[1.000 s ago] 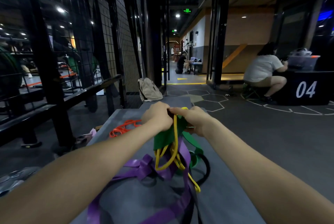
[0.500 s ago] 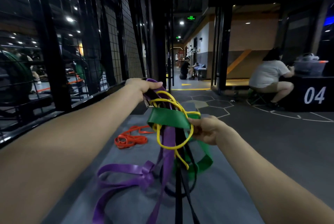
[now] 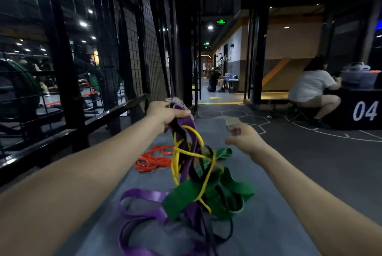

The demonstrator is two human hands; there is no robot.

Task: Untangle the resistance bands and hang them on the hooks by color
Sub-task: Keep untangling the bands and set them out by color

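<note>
two hands work the knot: our left hand (image 3: 165, 113) grips the purple band (image 3: 187, 129) high, while our right hand (image 3: 244, 137) has let go of the green band (image 3: 206, 191), its grip now loose and empty. that green band has dropped onto the grey counter (image 3: 268, 224), so the yellow band (image 3: 192, 152) remains looped through; orange bands (image 3: 153, 159) lie left.

Seated person (image 3: 312, 88) beside numbered box (image 3: 359, 111)

Green band (image 3: 208, 191) out of right hand (image 3: 246, 139), fallen onto mat (image 3: 268, 224).
</note>
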